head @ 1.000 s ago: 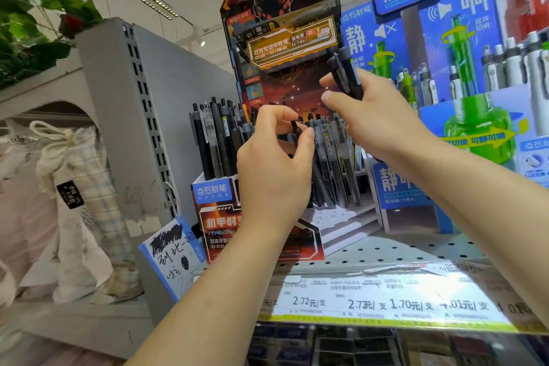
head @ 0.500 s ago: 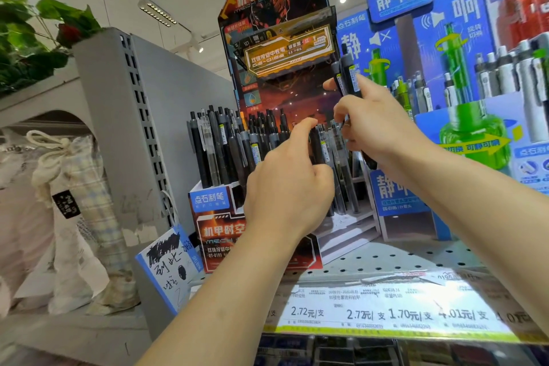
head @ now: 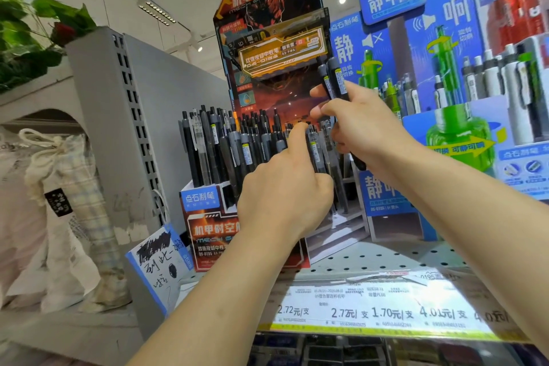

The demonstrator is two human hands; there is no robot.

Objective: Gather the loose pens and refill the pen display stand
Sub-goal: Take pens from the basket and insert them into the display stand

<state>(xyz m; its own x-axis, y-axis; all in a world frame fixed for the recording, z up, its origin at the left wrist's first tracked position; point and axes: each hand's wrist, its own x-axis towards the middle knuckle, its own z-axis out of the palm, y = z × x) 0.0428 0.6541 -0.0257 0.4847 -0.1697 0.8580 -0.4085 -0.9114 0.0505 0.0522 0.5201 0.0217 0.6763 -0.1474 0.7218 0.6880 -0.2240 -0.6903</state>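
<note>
A red and black cardboard pen display stand (head: 208, 235) stands on the shelf, with several dark pens (head: 214, 142) upright in it. My left hand (head: 285, 190) is at the stand's front. Its index finger points up among the pen tops, and its other fingers curl round a grey pen (head: 315, 148) in the stand. My right hand (head: 359, 131) is just to the right and higher. It grips a small bunch of dark loose pens (head: 334, 77), whose tops stick up above the fingers.
A blue display with green and white pens (head: 445, 92) stands to the right. The perforated metal shelf (head: 386, 258) carries price labels (head: 371, 309) along its front. A grey shelf end panel (head: 113, 116) and cloth bags (head: 65, 202) are at left; a handwritten card (head: 160, 261) leans nearby.
My left hand moved up and into the stand's pens, from pinching in front of them to holding one with its index finger raised. My right hand stayed beside it with its bunch.
</note>
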